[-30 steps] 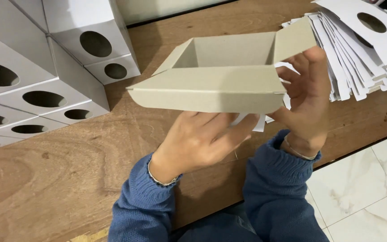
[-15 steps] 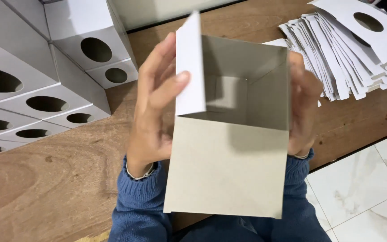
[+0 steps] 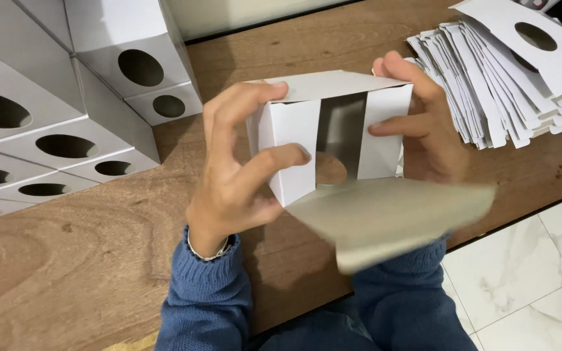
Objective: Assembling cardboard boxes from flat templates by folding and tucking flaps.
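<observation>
Turned end-on now, the white box (image 3: 333, 140) — side flaps pinched by left hand (image 3: 242, 169) and right hand (image 3: 424, 123).

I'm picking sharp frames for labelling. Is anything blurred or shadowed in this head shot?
Head view: the grey bottom flap is smeared by motion blur; the white box, left hand and right hand are sharp. Soft, even light, faint shadows on the wooden table, no glare; the box's inside is dim.

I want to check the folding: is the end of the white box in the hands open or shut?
Open. On the box, two side flaps are folded in with a dark gap between them, and the large grey flap hangs loose.
</observation>
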